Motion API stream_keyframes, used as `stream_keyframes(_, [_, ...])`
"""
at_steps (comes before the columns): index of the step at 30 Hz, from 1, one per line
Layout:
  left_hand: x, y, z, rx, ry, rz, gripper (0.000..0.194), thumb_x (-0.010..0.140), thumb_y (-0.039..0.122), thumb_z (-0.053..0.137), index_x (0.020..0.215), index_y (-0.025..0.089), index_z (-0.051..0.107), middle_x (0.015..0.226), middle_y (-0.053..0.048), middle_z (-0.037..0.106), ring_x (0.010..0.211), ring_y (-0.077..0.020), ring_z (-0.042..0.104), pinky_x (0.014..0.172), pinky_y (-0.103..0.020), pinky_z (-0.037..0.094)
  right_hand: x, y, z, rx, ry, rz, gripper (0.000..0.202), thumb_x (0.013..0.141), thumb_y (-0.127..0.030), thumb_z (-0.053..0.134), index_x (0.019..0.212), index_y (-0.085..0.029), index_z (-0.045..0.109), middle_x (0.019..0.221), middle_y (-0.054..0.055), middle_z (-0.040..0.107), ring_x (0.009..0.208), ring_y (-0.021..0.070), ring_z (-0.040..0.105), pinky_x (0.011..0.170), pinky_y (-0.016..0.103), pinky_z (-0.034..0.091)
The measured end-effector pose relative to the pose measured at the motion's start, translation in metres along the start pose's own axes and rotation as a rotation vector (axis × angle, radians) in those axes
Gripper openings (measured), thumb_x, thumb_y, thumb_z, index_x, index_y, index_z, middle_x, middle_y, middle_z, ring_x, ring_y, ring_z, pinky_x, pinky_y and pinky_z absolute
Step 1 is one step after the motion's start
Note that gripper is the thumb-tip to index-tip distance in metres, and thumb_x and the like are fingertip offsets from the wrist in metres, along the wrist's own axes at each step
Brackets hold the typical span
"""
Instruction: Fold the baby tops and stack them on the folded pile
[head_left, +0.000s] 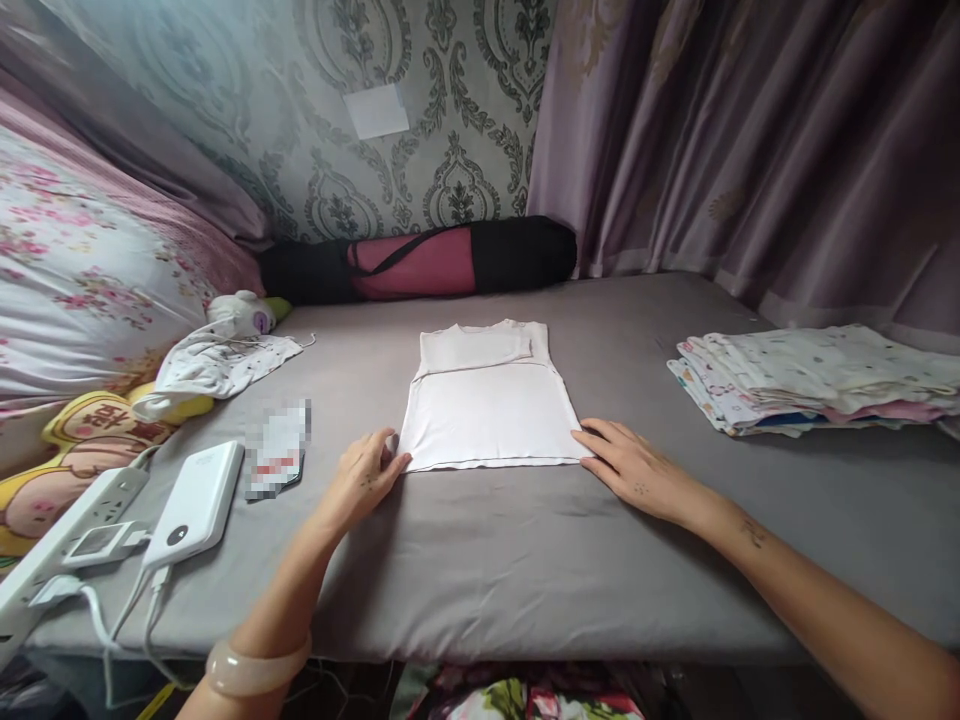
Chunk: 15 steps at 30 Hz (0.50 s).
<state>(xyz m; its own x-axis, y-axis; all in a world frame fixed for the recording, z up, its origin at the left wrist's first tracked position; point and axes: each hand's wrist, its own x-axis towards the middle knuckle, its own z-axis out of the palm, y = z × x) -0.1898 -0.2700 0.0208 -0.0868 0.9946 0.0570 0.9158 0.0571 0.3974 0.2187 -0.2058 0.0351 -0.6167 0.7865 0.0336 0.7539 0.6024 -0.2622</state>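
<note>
Black-and-pink bag [420,262] below a patterned wall [270,100], beside purple curtains [675,140].

Illumination: moderate, diffuse; soft shadows beside each grip. Upper-left wall [225,80]: hazy glare. Curtain folds [825,130] beyond right grip: darker. Wide-angle edges: stretched. Card area left of left grip: pixelated.

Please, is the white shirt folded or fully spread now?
Partly folded: the white shirt has its sleeves laid inward across the upper part, while the lower body lies flat.
</note>
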Motion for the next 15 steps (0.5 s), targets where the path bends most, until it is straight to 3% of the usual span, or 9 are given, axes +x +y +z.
stream_keyframes(3, [-0.005, 0.009, -0.004, -0.135, -0.036, -0.072, 0.053, 0.085, 0.054, 0.046, 0.126, 0.021, 0.05, 0.078, 0.0, 0.06, 0.076, -0.0196, 0.056, 0.079, -0.035, 0.046, -0.005, -0.003, -0.006, 0.005, 0.012, -0.041, 0.034, 0.1, -0.034, 0.036, 0.122, -0.026, 0.061, 0.117, 0.009, 0.06, 0.106, 0.0237, 0.057, 0.091, 0.039, 0.049])
stream_keyframes(7, [-0.007, 0.019, -0.01, -0.212, -0.113, -0.126, 0.057, 0.083, 0.055, 0.048, 0.13, 0.021, 0.05, 0.073, 0.003, 0.056, 0.067, -0.016, 0.053, 0.069, -0.03, 0.045, -0.007, -0.006, -0.008, 0.006, 0.039, -0.066, 0.029, 0.1, -0.028, 0.039, 0.113, -0.025, 0.065, 0.097, 0.007, 0.061, 0.091, 0.0215, 0.058, 0.082, 0.035, 0.05])
stream_keyframes(15, [-0.008, 0.007, -0.009, -0.337, -0.171, -0.074, 0.053, 0.081, 0.053, 0.057, 0.125, 0.024, 0.06, 0.07, 0.005, 0.05, 0.059, -0.0114, 0.047, 0.054, -0.022, 0.037, -0.007, 0.0, 0.001, -0.096, 0.099, -0.107, 0.031, 0.099, -0.019, 0.037, 0.107, -0.027, 0.066, 0.092, 0.005, 0.063, 0.084, 0.0199, 0.057, 0.072, 0.031, 0.047])
